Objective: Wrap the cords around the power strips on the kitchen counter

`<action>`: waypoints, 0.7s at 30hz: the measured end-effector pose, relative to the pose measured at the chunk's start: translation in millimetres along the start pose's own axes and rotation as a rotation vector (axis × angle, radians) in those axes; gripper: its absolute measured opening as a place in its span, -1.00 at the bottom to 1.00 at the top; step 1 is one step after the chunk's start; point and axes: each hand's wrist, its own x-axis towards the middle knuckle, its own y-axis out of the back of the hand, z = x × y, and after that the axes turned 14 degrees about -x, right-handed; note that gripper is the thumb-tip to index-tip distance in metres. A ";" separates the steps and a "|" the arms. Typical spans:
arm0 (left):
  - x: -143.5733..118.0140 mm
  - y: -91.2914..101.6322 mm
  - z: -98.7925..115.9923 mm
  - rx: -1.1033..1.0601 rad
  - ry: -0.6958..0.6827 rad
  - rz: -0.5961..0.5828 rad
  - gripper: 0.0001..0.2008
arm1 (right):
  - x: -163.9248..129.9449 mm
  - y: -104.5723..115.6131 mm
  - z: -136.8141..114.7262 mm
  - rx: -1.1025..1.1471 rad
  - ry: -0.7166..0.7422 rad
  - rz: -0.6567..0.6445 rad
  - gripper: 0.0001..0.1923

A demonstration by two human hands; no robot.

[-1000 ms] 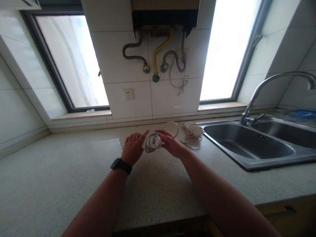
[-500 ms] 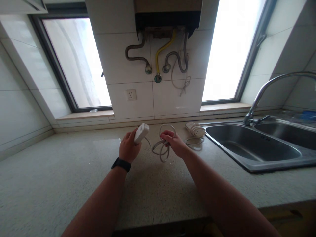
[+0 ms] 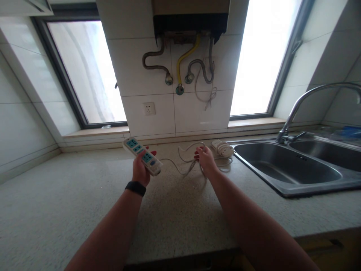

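My left hand (image 3: 140, 168), with a black band on the wrist, grips a white power strip (image 3: 142, 156) with blue sockets facing up, held above the speckled countertop (image 3: 84, 195). Its white cord (image 3: 184, 160) runs right in loose loops to my right hand (image 3: 205, 160), which is closed on the cord. Both hands hover over the middle of the counter, about a hand's width apart.
A second coiled white cord with a plug (image 3: 223, 149) lies by the steel sink (image 3: 284, 167), whose faucet (image 3: 307, 101) arches at right. A wall socket (image 3: 149, 109) sits on the tiled wall below hoses (image 3: 180, 71). Windows flank it.
The coiled bundle between both hands has been pulled apart: my left hand moved left and turned the power strip face up, while my right hand drew the cord loops out to the right.
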 end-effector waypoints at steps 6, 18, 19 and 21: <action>5.3 7.4 5.3 -0.182 0.155 0.023 -0.47 | 3.8 10.1 0.3 -0.150 0.116 0.282 -0.46; 4.6 8.8 -0.2 -0.393 0.273 -0.079 -0.04 | -50.6 13.6 -40.4 -0.625 1.004 -0.132 -0.31; 4.6 9.0 -0.3 -0.399 0.284 -0.065 0.00 | -50.9 12.3 -39.8 -0.655 0.989 -0.227 -0.31; 4.2 8.8 -0.3 -0.401 0.303 -0.054 0.02 | -51.1 10.5 -38.3 -0.704 0.948 -0.393 -0.33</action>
